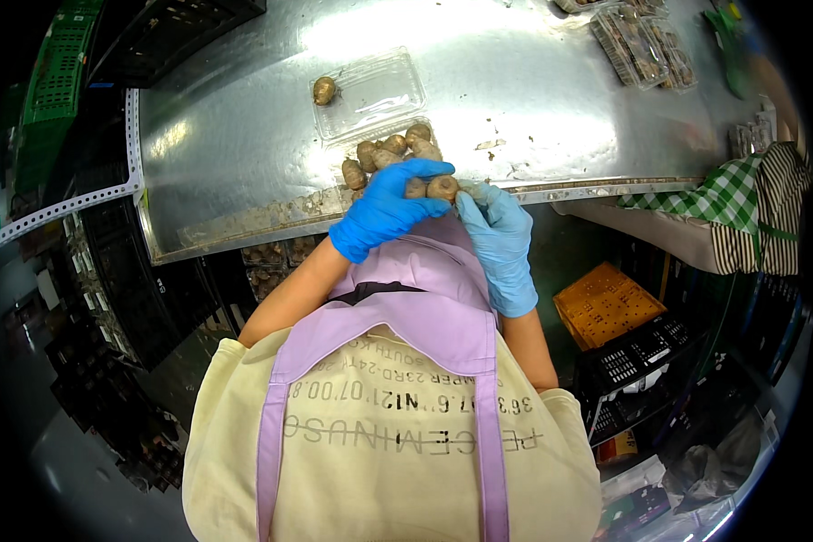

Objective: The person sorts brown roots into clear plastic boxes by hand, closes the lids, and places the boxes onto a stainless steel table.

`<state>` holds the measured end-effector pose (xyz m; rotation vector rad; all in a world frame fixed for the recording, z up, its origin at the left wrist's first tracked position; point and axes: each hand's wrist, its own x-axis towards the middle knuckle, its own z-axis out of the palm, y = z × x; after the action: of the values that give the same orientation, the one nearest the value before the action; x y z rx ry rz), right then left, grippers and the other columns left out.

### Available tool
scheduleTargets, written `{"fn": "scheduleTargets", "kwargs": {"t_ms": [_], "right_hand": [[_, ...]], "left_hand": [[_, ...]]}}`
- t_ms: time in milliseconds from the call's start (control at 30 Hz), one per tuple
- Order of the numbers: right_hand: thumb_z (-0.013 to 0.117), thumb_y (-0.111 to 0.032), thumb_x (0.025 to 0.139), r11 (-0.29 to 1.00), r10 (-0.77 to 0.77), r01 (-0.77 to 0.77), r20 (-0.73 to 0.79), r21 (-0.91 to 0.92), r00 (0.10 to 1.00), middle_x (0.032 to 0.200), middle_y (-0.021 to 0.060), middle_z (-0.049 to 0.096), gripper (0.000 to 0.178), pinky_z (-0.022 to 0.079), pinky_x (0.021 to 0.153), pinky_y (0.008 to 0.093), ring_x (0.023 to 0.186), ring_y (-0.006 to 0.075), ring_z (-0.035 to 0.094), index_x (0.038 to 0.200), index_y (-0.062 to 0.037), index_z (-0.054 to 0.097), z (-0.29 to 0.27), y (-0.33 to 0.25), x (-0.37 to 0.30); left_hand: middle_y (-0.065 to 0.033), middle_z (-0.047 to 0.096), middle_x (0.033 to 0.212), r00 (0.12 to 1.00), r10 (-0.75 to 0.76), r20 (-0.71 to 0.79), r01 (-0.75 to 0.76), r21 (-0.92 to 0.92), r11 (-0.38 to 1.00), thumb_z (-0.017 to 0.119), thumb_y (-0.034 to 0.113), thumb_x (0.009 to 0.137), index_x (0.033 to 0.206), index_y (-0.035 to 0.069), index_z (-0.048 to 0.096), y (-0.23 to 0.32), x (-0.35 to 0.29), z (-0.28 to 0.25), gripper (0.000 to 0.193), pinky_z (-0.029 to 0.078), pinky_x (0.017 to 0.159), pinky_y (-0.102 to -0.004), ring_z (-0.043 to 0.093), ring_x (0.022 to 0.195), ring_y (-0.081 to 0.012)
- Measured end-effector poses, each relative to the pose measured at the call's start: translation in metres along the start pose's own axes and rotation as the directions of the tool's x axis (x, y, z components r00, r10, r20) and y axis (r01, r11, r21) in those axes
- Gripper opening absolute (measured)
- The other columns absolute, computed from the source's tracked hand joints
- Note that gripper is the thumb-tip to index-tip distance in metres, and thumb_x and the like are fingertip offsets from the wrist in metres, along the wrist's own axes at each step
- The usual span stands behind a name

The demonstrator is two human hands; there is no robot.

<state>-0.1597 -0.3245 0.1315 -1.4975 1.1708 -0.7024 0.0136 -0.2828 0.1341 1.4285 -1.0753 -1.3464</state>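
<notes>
My left hand (390, 206), in a dark blue glove, curves its fingers and thumb around a small brown tuber (443, 188) that looks like taro. A second tuber (415, 188) shows under its palm. At the right side of the gripped tuber, my right hand (495, 221), in a pale blue glove, has its fingers bent together; what lies in them, if anything, is hidden. Just beyond the hands, several tubers (366, 155) fill one part of a clear plastic clamshell box (432, 129). Its other part, the clear lid (379, 90), lies opened flat, with a single tuber (323, 89) at its left edge.
The metal table (533, 99) has a raised front edge (271, 226). Filled clear boxes (630, 45) sit at the far right, near another person's arm (780, 81). A black crate (172, 36) stands far left. Below on the right are an orange crate (608, 303) and black crates (637, 357).
</notes>
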Motion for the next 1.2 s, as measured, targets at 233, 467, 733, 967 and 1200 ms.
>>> {"fn": "scheduleTargets", "kwargs": {"t_ms": [233, 467, 733, 967, 1200], "right_hand": [[0.062, -0.012, 0.087, 0.763, 0.312, -0.358, 0.179, 0.538, 0.933, 0.074, 0.0031, 0.063, 0.015, 0.044, 0.06, 0.0208, 0.064, 0.0077, 0.054, 0.095, 0.0008, 0.063, 0.002, -0.011, 0.005], [0.063, -0.012, 0.086, 0.764, 0.315, -0.341, 0.146, 0.547, 0.938, 0.077, 0.0025, 0.063, 0.017, 0.045, 0.062, 0.0208, 0.066, 0.0073, 0.055, 0.096, 0.0012, 0.062, 0.001, -0.011, 0.006], [0.07, -0.011, 0.08, 0.993, 0.037, -0.035, -0.017, 0.116, 0.999, 0.066, 0.0021, 0.059, 0.015, 0.04, 0.05, 0.0209, 0.056, 0.0041, 0.046, 0.091, -0.0007, 0.065, 0.002, -0.001, -0.001], [0.066, -0.011, 0.083, 0.99, 0.138, -0.136, -0.07, 0.033, 0.988, 0.068, 0.0009, 0.06, 0.013, 0.041, 0.052, 0.02, 0.057, 0.0043, 0.048, 0.091, -0.0003, 0.066, -0.001, -0.003, -0.005], [0.062, -0.009, 0.086, 0.856, 0.478, -0.483, 0.071, 0.187, 0.875, 0.077, 0.0035, 0.062, 0.015, 0.046, 0.059, 0.02, 0.065, 0.0074, 0.056, 0.094, 0.0031, 0.06, -0.085, 0.094, -0.022]], "left_hand": [[-0.0031, 0.063, 0.09, 0.944, -0.287, 0.164, 0.327, -0.338, 0.883, 0.068, 0.017, 0.08, 0.119, 0.008, 0.059, 0.02, -0.002, -0.01, 0.041, 0.049, 0.059, -0.0225, 0.057, 0.073, -0.0088], [-0.0019, 0.061, 0.081, 0.944, -0.27, 0.191, 0.327, -0.421, 0.846, 0.064, 0.017, 0.082, 0.122, 0.009, 0.057, 0.014, 0.0, -0.008, 0.041, 0.046, 0.055, -0.0208, 0.053, 0.064, -0.0079], [-0.007, 0.062, 0.104, 1.0, -0.02, 0.001, 0.02, -0.016, 1.0, 0.069, 0.006, 0.077, 0.116, 0.006, 0.059, 0.005, -0.001, -0.003, 0.04, 0.051, 0.078, -0.0251, 0.059, 0.09, -0.0136], [-0.0066, 0.062, 0.106, 0.982, -0.185, 0.048, 0.19, -0.152, 0.97, 0.066, 0.003, 0.077, 0.115, 0.005, 0.06, 0.021, 0.005, -0.018, 0.038, 0.051, 0.077, -0.025, 0.059, 0.089, -0.0122], [-0.0054, 0.064, 0.098, 0.949, -0.05, -0.31, 0.064, 0.036, 0.997, 0.065, 0.011, 0.08, 0.117, 0.005, 0.058, 0.01, 0.037, -0.081, 0.038, 0.047, 0.06, -0.021, 0.058, 0.074, -0.0086]]}}
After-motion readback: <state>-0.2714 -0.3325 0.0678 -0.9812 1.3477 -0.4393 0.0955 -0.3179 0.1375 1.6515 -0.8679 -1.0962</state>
